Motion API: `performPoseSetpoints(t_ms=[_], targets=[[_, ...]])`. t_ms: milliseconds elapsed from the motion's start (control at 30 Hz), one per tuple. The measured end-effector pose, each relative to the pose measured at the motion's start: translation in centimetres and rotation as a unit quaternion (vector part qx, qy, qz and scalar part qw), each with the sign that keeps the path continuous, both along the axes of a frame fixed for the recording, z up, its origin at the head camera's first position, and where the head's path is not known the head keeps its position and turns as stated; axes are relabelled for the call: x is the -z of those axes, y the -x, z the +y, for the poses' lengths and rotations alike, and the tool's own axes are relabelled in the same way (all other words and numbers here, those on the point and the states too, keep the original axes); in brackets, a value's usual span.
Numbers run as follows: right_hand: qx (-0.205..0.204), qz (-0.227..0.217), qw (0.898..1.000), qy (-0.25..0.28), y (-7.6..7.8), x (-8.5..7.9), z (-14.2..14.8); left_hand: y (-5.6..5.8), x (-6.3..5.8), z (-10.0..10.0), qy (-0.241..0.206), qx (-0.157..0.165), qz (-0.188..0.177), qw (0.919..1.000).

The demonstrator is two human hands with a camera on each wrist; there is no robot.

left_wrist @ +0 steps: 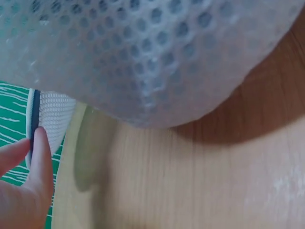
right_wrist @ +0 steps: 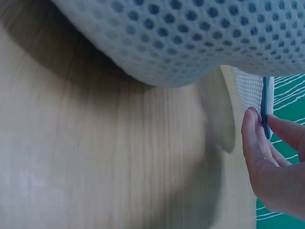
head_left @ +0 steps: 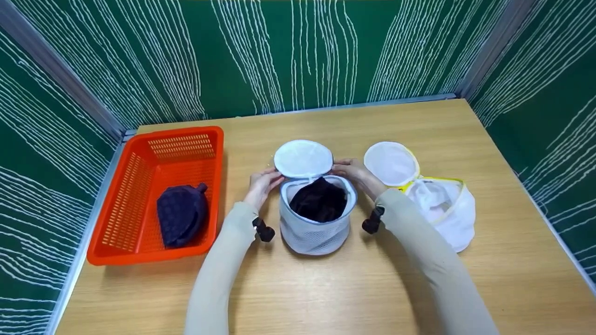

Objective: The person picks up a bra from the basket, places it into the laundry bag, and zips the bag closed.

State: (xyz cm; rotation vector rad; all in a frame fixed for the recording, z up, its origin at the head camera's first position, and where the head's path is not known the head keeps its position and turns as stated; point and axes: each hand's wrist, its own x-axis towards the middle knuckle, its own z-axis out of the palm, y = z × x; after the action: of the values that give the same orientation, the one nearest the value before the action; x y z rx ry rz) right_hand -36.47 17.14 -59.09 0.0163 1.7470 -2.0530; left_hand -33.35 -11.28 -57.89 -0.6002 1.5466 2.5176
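Note:
A white mesh laundry bag point(head_left: 314, 237) with a pale blue-grey rim stands upright on the table, its round lid point(head_left: 303, 159) raised at the back. Dark cloth point(head_left: 319, 200) lies inside the bag. My left hand point(head_left: 264, 185) pinches the lid's left edge between thumb and fingers; in the left wrist view the dark zipper edge point(left_wrist: 34, 119) runs between those fingertips. On the other side my right hand point(head_left: 356, 171) pinches the lid's right edge, as the right wrist view shows at its zipper edge point(right_wrist: 265, 105). Mesh of the bag fills the top of both wrist views.
An orange plastic basket point(head_left: 216, 181) at the left holds a folded dark navy cloth item point(head_left: 181, 215). To the right, beside my right forearm, lies a second white mesh bag point(head_left: 458, 223) with yellow trim, its round lid point(head_left: 391, 164) flipped open. Green panels point(head_left: 326, 56) border the wooden table point(head_left: 298, 298).

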Motion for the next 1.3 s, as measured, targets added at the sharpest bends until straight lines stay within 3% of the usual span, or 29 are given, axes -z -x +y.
performPoseSetpoints(t_ms=[100,133,167,333,367,433,467,500,567,700,800,933,1033,1167,1267,1300], targets=[[0.014,-0.003,0.999,-0.031,-3.4,-5.7,-1.3,-0.1,-0.4,-0.5,-0.01,0.024,0.038,0.9989],[0.02,-0.012,0.999,-0.049,-4.3,-7.3,-1.7,-0.9,-1.8,-0.5,-0.012,0.034,0.047,0.9983],[0.025,-0.019,0.999,-0.04,-4.7,-8.1,-1.9,-1.0,-2.3,-0.6,-0.011,0.043,0.052,0.9976],[0.04,-0.043,0.998,-0.008,-5.4,-10.2,-1.9,-1.5,-4.4,-0.2,0.038,0.036,0.04,0.9978],[0.043,-0.045,0.998,-0.001,-5.4,-10.4,-1.9,-0.6,-3.0,-0.5,0.027,0.037,0.059,0.9972],[0.044,-0.039,0.998,-0.006,-5.6,-11.1,-2.0,-0.6,-3.2,-0.5,0.022,0.032,0.067,0.997],[0.047,-0.036,0.998,-0.012,-5.6,-11.3,-2.0,-0.3,-2.8,-0.7,0.006,0.037,0.088,0.9954],[0.051,-0.034,0.998,-0.01,-5.6,-11.5,-2.0,-0.5,-3.2,-0.7,0.006,0.037,0.093,0.995],[0.061,-0.032,0.998,-0.011,-5.6,-11.9,-2.1,-1.5,-5.1,-0.3,0.014,0.04,0.092,0.9948],[0.064,-0.021,0.998,0.009,-5.7,-12.7,-2.0,-4.4,-10.5,0.8,0.066,0.028,0.061,0.9956],[0.059,-0.016,0.998,0.034,-5.9,-13.4,-1.8,-5.5,-12.4,0.8,0.062,0.036,0.07,0.9949],[0.06,-0.013,0.996,0.068,-6.1,-14.1,-1.5,-6.3,-13.9,0.8,0.058,0.052,0.082,0.9935],[0.056,-0.002,0.994,0.09,-6.4,-14.5,-1.3,-6.7,-14.6,0.9,0.056,0.057,0.095,0.9923],[0.049,0.01,0.992,0.116,-6.7,-15.1,-1.1,-6.7,-14.4,0.7,0.055,0.054,0.11,0.991],[0.046,0.014,0.99,0.132,-7.0,-15.5,-1.0,-6.7,-14.0,0.5,0.057,0.055,0.127,0.9887],[0.046,0.017,0.99,0.136,-7.2,-15.7,-1.0,-5.7,-12.5,0.1,0.046,0.059,0.146,0.9865]])
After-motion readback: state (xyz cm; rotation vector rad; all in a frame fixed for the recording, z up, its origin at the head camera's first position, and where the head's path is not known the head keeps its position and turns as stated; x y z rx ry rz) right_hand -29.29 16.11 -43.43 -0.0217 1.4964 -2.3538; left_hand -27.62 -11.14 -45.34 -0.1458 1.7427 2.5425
